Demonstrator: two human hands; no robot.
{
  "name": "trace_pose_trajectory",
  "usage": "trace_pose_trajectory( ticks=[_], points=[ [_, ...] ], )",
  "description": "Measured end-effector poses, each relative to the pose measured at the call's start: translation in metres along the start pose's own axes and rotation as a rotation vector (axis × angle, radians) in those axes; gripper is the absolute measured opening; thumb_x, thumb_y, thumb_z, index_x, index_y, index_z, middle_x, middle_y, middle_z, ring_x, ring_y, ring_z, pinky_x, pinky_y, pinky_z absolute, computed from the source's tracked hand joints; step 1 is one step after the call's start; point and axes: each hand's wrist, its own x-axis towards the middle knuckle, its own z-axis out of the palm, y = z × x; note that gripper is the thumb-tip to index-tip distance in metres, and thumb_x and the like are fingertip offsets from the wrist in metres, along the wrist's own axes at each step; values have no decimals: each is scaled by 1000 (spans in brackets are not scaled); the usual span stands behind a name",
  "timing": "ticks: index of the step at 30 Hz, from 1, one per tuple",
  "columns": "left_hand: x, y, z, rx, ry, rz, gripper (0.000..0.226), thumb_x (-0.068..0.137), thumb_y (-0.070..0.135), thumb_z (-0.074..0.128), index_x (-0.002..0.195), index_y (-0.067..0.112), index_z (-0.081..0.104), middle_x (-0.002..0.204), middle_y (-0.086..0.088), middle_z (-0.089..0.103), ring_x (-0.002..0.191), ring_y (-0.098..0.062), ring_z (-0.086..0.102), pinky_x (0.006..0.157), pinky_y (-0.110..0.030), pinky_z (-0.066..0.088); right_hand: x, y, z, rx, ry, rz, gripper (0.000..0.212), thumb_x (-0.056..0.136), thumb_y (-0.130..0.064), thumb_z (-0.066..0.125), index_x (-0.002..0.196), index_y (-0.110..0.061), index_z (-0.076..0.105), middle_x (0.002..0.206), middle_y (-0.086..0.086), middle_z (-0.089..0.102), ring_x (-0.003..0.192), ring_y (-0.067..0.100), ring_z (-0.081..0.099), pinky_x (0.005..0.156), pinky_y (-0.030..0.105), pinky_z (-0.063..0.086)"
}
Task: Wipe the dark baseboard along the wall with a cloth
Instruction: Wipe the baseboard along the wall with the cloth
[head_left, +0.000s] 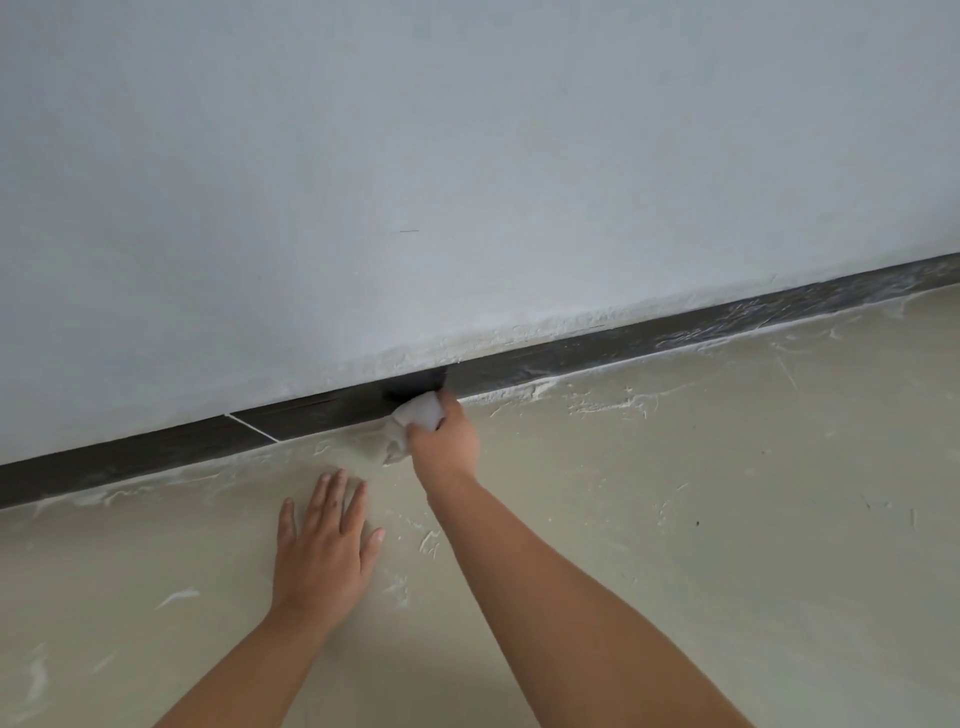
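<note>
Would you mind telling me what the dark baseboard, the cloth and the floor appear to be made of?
Dark baseboard: probably wood-look tile or laminate, with a faint grain and a pale joint line.
Crumpled white cloth, gripped by the right hand: soft woven fabric, judging by its folds.
Beige floor: smooth, matte, likely tile or concrete, smeared with white plaster-like residue.

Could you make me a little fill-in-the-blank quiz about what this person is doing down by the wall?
1. The right hand holds a white ____ against the baseboard.
2. The left hand lies flat on the ____, fingers spread.
3. To the right of the cloth, the baseboard is streaked with whitish ____.
4. The wall above the baseboard is painted ____.

Missing words: cloth; floor; dust; white
</note>
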Motion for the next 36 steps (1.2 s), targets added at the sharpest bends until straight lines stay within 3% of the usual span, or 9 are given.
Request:
trace_pose_trajectory(
  ticks=[4,7,10,14,19,25,29,33,36],
  points=[
    [-4,-3,-8,27,-23,33,88,93,47,-7,104,0,66,112,-22,64,103,-37,61,78,-61,46,9,1,-22,-9,140,17,58,86,-7,49,140,-19,32,124,15,57,110,31,54,87,32,44],
    [1,-5,-4,22,19,18,112,70,59,-36,134,10,42,143,-14,37,134,-30,32,107,-54,23,16,4,-49,-1,282,-2,57,86,-6,48,139,-20,34,119,16,59,105,33,56,86,35,46],
    [3,-5,7,27,28,-14,125,50,59,-51,143,16,20,153,-6,16,142,-22,9,113,-47,6,20,6,-62,13,337,-13,57,86,-5,46,140,-20,33,115,16,60,95,30,57,78,34,46],
    [3,3,1,9,54,-24,118,62,61,-42,139,8,31,147,-13,31,138,-28,25,110,-52,18,16,3,-46,4,277,0,58,87,-7,47,141,-20,30,121,16,58,106,32,55,87,35,45],
    [-3,2,-10,8,-20,20,89,93,48,-7,106,-5,64,109,-23,65,101,-38,62,77,-61,47,0,-1,-16,2,108,-37,58,88,-7,45,142,-21,28,117,15,59,99,27,56,78,28,44],
    [17,11,-8,1,32,36,127,50,60,-50,142,10,22,152,-10,17,142,-24,12,112,-47,9,22,-3,-95,146,456,-49,60,82,-8,53,139,-19,36,112,11,59,94,24,54,72,25,39],
    [26,37,-17,5,77,140,95,90,47,-16,109,-1,63,118,-21,61,107,-35,60,82,-56,47,43,-3,-177,72,667,-81,59,83,-5,52,139,-18,37,86,0,48,84,18,45,73,26,37],
    [37,66,-29,18,137,303,84,95,37,-7,98,5,70,107,-13,68,96,-27,66,72,-48,53,45,-1,-235,-133,721,-85,56,84,-6,49,137,-22,39,72,-2,43,68,18,43,52,22,33],
    [43,89,-29,44,114,367,81,95,37,-6,100,8,70,109,-11,68,98,-26,66,73,-47,54,37,10,-256,-204,722,-63,56,86,-6,47,138,-24,38,92,4,48,82,21,47,66,27,35]
  ],
)
